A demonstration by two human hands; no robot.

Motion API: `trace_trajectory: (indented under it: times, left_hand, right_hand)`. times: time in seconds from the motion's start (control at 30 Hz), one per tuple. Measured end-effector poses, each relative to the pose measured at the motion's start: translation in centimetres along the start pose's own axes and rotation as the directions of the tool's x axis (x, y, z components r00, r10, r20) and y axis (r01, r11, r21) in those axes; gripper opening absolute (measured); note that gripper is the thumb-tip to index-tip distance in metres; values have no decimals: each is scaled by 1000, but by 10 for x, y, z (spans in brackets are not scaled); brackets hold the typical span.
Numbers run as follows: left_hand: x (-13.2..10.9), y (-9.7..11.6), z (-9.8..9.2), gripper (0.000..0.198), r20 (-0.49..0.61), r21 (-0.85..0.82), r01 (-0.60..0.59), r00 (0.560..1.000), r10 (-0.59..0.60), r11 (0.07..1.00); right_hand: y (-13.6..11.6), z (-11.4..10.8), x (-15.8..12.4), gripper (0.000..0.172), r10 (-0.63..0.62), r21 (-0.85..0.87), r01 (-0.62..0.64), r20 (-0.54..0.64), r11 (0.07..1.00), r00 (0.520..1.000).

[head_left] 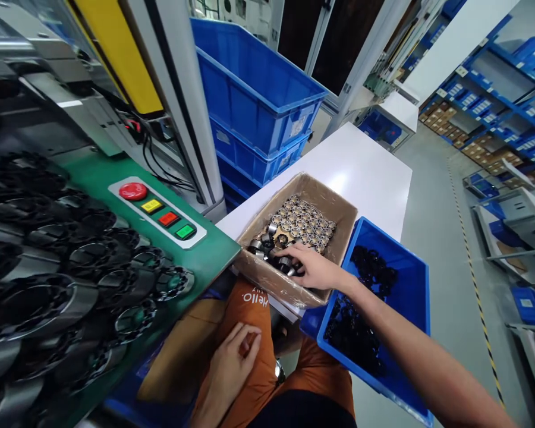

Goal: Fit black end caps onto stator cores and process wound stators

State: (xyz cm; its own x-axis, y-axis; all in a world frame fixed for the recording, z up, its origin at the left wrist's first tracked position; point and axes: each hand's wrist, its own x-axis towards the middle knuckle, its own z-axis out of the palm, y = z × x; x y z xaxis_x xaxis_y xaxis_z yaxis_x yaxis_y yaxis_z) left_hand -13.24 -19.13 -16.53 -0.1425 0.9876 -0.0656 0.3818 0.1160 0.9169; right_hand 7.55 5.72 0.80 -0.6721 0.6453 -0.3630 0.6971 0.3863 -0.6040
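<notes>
My right hand (312,268) reaches into a cardboard box (339,205) lined with plastic, its fingers closed over a cluster of round metal ring parts (274,249) in the box's near left corner. More of the same rings (304,223) lie in neat rows further back. My left hand (232,359) rests on my orange-clad lap with the fingers loosely curled and nothing visible in them.
A green machine table (116,178) at left carries rows of dark ring parts (84,267) and a button panel (158,213). A blue bin (417,279) of black parts sits right of the box. Stacked blue crates (258,101) stand behind the white table (365,166).
</notes>
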Motion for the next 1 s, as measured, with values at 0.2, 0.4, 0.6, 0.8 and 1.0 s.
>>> trace_trajectory:
  times: [0.2,0.4,0.6,0.8,1.0]
  left_hand:
    - [0,-2,-14,31,-7,-44,56,998,-57,997]
    - [-14,6,-35,29,-104,-33,34,994,-37,999]
    - [-73,22,-66,19,-396,54,62,918,-36,997]
    - [-148,22,-88,13,-658,75,205,746,-106,976]
    - [-216,40,-94,14,-792,60,288,597,-130,956]
  right_hand:
    - [5,14,-27,45,69,-94,-81,-124,992,990]
    - [2,15,-35,23,55,-105,-94,-320,990,946]
    - [-21,32,-71,64,-133,-168,34,-627,985,767]
    - [23,105,-134,99,-370,-405,98,-676,909,637]
    - [56,116,-148,76,-356,-382,101,-687,919,634]
